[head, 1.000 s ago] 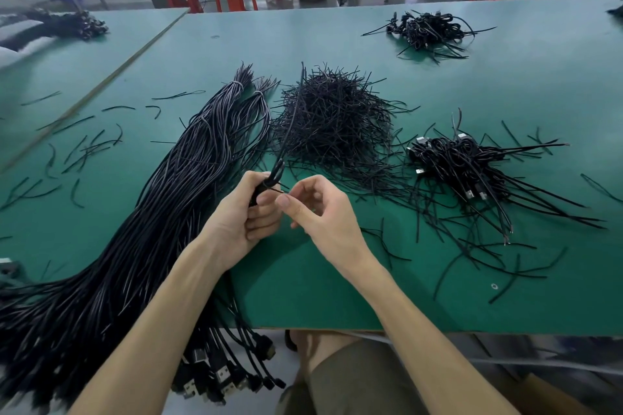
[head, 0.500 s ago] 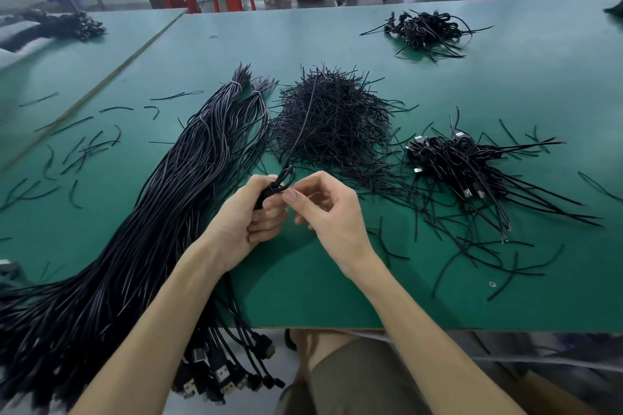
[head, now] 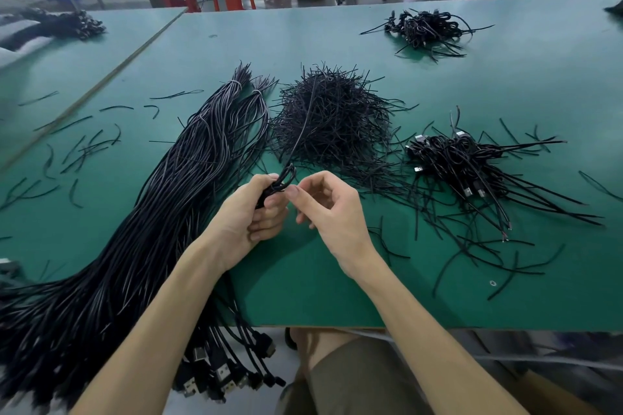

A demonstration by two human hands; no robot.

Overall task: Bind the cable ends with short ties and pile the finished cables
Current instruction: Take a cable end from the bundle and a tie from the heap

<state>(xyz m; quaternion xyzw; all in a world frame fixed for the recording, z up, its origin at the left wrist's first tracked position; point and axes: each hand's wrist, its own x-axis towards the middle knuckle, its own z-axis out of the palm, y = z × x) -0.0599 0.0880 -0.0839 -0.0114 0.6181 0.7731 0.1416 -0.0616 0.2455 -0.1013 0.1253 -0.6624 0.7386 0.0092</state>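
Mid-wrap, I'd say: the left hand (head: pixel 247 217) grips the folded cable end (head: pixel 285 178) over the bench (head: pixel 320 293). The right hand (head: pixel 332 212) has its fingers (head: pixel 315 180) pinching a tie (head: pixel 303 131) looped round it, tail trailing toward the tie heap (head: pixel 337 111). Next comes a tight twist, then a toss right onto the finished pile (head: pixel 462 158). Bare bench lies between, and the front edge is close.

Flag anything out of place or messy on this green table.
Stray ties lie scattered left of the long cables and around the finished pile, away from the tie heap. The long cables' plugs hang over the table's front edge. Nothing looks damaged.
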